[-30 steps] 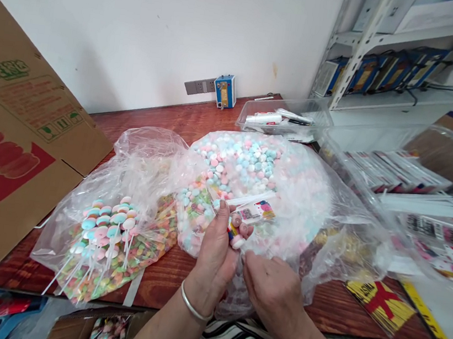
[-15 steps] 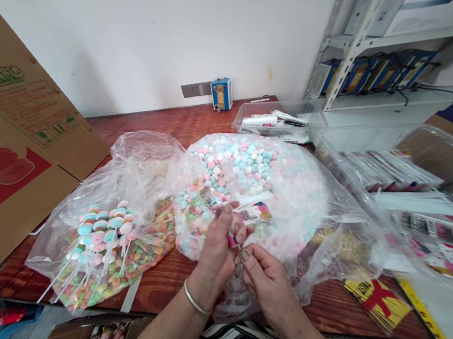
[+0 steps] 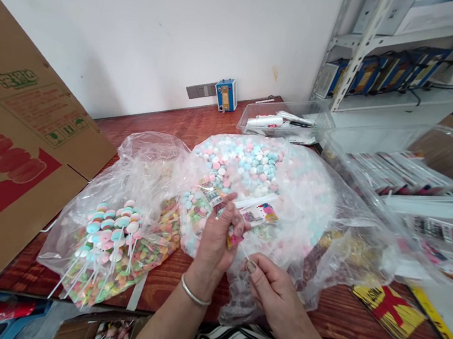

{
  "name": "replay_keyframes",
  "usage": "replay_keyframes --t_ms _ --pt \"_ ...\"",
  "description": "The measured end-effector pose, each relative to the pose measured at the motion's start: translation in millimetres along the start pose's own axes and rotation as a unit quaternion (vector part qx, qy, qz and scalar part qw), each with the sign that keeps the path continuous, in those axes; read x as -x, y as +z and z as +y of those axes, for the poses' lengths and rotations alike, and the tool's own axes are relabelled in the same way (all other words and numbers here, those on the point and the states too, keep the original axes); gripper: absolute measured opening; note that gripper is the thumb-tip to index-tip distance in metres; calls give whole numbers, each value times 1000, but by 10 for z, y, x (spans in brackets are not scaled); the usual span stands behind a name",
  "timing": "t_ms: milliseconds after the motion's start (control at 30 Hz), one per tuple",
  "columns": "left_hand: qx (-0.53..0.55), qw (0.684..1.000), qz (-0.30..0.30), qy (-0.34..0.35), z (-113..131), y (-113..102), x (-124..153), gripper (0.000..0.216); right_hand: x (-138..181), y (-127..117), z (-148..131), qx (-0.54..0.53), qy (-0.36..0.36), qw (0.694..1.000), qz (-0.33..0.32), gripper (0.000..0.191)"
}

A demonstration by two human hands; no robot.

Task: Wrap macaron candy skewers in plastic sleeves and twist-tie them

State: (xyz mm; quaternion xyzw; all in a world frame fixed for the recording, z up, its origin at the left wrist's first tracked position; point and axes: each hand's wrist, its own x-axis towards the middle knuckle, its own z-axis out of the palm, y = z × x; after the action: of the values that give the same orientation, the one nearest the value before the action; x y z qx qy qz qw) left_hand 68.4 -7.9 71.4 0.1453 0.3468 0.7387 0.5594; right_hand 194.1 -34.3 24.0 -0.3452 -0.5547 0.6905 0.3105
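The left hand [image 3: 217,243] was curled around a small printed packet [image 3: 234,241], with the fingers folded over its upper part and the lower end exposed toward the right hand [image 3: 271,289]. This grip presumably steadied the packet while leaving that end accessible. The right hand was apart from the left, its thumb and forefinger pinching a thin pale piece [image 3: 246,259] too small to identify; a fingertip pinch suited so slight an item.

Both hands were held above the near edge of the large bag of pastel candies [image 3: 260,165], probably to keep these supplies within short reach. A printed card [image 3: 263,214] lay on that bag, just beyond the left fingers.

To the left, stacked-candy lollipops [image 3: 107,226] rested on a bag of ring-shaped candies [image 3: 156,260], heads gathered and sticks mostly pointing nearward, likely for easy collection. The bags lay on the counter [image 3: 164,289].
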Motion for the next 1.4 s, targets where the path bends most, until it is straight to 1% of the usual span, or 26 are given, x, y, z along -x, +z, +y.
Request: replay_keyframes --t_ms 67,167,233,300,367,433,500,633,667,700,767,833,933,1033,1133,1233,1333,1400 --pt "-29 999 1 -22 -137 17 82 27 -65 18 0 7 -26 999 28 31" --pt "-34 999 9 -38 -255 -9 187 32 -136 -13 8 22 -42 997 61 30" --pt "-51 997 -8 -50 -251 -59 217 38 -139 -49 -1 53 -49 994 79 30" --pt "-88 994 -27 -54 -228 -113 224 33 -115 -70 -31 100 -67 988 98 28" --pt "-140 989 -30 -42 -224 -159 227 28 -89 -65 -72 147 -91 978 119 26" --pt "-197 980 -31 -30 -246 -190 243 30 -75 -40 -102 171 -104 971 132 26" --pt "-252 967 -33 -21 -272 -211 272 31 -81 -15 -105 162 -97 973 135 27" --pt "-337 941 -33 -5 -255 -227 337 30 -117 -9 -66 99 -73 985 120 31" --pt "-331 943 -42 -13 -235 -224 346 28 -121 -15 -63 90 -73 987 113 31" --pt "-304 951 -51 -24 -213 -217 351 26 -122 -22 -65 87 -75 988 108 32" --pt "-210 975 -57 -38 -167 -203 347 25 -111 -31 -85 94 -80 987 103 34" --pt "-125 991 -44 -33 -130 -197 327 23 -91 -31 -108 97 -79 987 98 38" --pt "-71 996 -30 -44 -101 -217 296 18 -72 -15 -113 52 -54 995 63 40" --pt "-41 996 -34 -77 -103 -243 287 18 -78 7 -90 -46 -6 999 20 41" --pt "-43 996 -16 -78 -132 -247 296 18 -97 33 -83 -127 25 992 -3 41" --pt "-74 996 18 -53 -185 -247 319 18 -119 61 -91 -166 36 985 -2 41" --pt "-177 984 34 13 -236 -270 345 17 -141 72 -80 -186 49 981 8 42" --pt "-255 965 32 53 -260 -296 346 16 -151 63 -59 -150 33 988 24 43"
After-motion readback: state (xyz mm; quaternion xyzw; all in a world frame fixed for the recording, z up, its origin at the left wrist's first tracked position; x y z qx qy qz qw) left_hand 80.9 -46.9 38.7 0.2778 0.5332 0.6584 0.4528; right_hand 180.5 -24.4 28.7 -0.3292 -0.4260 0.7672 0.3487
